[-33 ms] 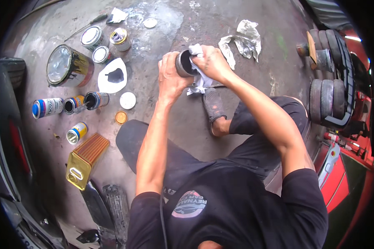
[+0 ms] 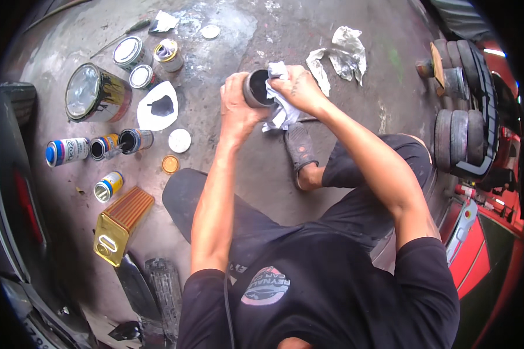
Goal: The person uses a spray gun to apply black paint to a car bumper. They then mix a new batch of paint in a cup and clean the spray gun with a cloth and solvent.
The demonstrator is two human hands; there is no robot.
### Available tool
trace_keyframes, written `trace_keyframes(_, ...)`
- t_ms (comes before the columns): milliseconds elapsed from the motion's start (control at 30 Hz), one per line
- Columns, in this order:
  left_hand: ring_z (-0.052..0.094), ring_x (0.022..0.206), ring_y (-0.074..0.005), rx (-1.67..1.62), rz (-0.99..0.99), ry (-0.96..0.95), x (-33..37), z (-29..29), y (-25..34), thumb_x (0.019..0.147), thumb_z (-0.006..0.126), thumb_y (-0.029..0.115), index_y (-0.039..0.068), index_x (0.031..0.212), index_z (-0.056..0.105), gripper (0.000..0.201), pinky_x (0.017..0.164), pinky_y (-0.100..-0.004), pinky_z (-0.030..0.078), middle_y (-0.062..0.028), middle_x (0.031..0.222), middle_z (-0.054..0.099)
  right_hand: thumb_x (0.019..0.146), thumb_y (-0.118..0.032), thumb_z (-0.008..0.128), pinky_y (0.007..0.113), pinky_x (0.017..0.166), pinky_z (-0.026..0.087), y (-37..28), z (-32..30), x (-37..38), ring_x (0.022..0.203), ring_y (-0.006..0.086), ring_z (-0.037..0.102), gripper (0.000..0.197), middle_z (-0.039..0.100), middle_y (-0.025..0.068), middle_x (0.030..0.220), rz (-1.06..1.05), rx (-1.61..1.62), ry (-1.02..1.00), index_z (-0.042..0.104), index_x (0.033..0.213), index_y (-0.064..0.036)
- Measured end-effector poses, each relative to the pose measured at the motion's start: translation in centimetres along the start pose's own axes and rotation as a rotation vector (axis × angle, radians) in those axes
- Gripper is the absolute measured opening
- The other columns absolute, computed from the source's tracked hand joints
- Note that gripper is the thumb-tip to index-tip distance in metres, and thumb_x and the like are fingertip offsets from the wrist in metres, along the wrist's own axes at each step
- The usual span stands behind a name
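Note:
My left hand (image 2: 236, 106) is wrapped round the outside of a dark cup-like container (image 2: 255, 88), tilted so its open mouth shows a black inside. My right hand (image 2: 298, 88) grips a crumpled white cloth (image 2: 283, 114) against the right side of the container's rim. Part of the cloth sticks up above the fingers and the rest hangs below them. Beyond my right hand, a second white rag (image 2: 348, 55) with grey smears lies on the floor. My fingertips on the container's far side are hidden.
On the left stand a large paint can (image 2: 93, 93), smaller cans (image 2: 131, 52), an opened dark-filled can (image 2: 135, 141) and a gold rectangular tin (image 2: 119, 224). A white sheet with a black patch (image 2: 157, 116) and lids (image 2: 179, 140) lie nearby. Tyres (image 2: 451, 136) stand at right.
The container has shifted slightly left in my left hand. The cloth in my right hand has moved a little along the rim, and more of it shows below the fingers.

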State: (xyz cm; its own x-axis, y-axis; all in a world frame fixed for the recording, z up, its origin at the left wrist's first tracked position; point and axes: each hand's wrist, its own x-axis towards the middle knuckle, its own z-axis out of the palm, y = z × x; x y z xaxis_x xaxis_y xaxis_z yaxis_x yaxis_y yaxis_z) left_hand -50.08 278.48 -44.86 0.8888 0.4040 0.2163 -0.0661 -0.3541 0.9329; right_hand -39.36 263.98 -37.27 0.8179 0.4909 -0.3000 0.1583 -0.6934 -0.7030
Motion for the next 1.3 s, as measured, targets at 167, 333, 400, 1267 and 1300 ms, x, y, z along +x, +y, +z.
trace_keyframes(167,0.065,0.113,-0.0153,-0.514,-0.263,-0.009,-0.4,-2.1,-1.5,0.068,0.09,-0.002,0.008,0.131,0.058,0.072,0.1,-0.0314,0.053,-0.0023,0.122,0.066,0.094,-0.022,0.071,0.031,0.08,0.054,1.7,-0.8,-1.4,0.089,0.0124,0.068,0.025,0.075,0.0045,0.095,-0.012,0.195,-0.083,0.073,0.104,-0.0001)
trace_keyframes(333,0.064,0.114,-0.0158,-0.411,-0.222,-0.015,-0.3,-2.9,-1.1,0.069,0.089,-0.003,0.007,0.136,0.055,0.076,0.101,-0.0319,0.053,-0.003,0.123,0.066,0.087,-0.019,0.063,0.031,0.081,0.057,2.4,0.2,1.7,0.091,0.0144,0.07,0.037,0.076,0.0063,0.104,-0.111,0.587,0.014,0.071,0.118,-0.0004)
trace_keyframes(400,0.064,0.115,-0.016,-0.403,-0.249,-0.018,-0.4,-3.0,-1.5,0.07,0.089,-0.003,0.007,0.136,0.055,0.075,0.101,-0.0317,0.054,-0.0035,0.123,0.066,0.088,-0.019,0.062,0.031,0.084,0.056,0.0,2.1,1.4,0.093,0.0144,0.07,0.038,0.075,0.0058,0.106,-0.167,0.641,-0.014,0.071,0.12,-0.0002)
trace_keyframes(1267,0.064,0.12,-0.022,-0.321,-0.546,0.302,-4.2,-2.0,-9.1,0.06,0.095,-0.002,0.004,0.138,0.048,0.092,0.105,-0.0364,0.051,-0.0102,0.129,0.066,0.076,-0.002,0.073,0.047,0.103,0.054,9.9,8.8,3.1,0.123,0.0372,0.057,0.052,0.06,0.0137,0.133,-0.511,-0.669,-0.418,0.073,0.126,-0.0102)
trace_keyframes(1300,0.064,0.12,-0.0217,-0.323,-0.503,0.291,-4.2,-2.1,-8.5,0.06,0.097,0.002,0.003,0.138,0.047,0.092,0.106,-0.0362,0.051,-0.0101,0.128,0.066,0.076,-0.003,0.075,0.047,0.104,0.053,10.0,8.7,3.2,0.124,0.0375,0.057,0.053,0.06,0.0138,0.135,-0.502,-0.662,-0.455,0.073,0.128,-0.0107)
